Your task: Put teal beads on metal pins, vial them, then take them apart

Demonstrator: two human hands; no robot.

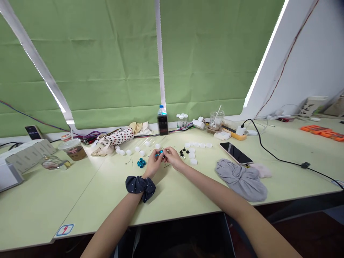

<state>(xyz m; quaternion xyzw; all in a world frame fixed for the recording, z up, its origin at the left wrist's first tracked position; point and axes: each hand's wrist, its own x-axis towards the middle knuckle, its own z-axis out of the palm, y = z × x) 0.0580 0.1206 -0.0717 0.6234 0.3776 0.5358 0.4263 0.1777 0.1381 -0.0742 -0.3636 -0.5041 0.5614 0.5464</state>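
Observation:
My left hand (153, 164), with a dark dotted scrunchie (140, 185) round its wrist, pinches a small shiny blue part (160, 152). The fingers of my right hand (172, 158) close on the same part from the other side, and both hands meet just above the table. Fingers cover most of the part, so its exact kind is unclear. Left of my hands lies a cluster of similar blue parts (141, 163), beside a thin bent metal piece (130, 162). Several small black parts (184, 151) stand to the right, near a row of white caps (202, 145).
More white caps (129, 152) lie at the left. A bottle (162, 123) and small vials (182, 120) stand at the back. A phone (235, 153), grey cloth (242, 180) and black cable (279, 157) lie right; a drink cup (73, 149) and white boxes (25, 154) stand left.

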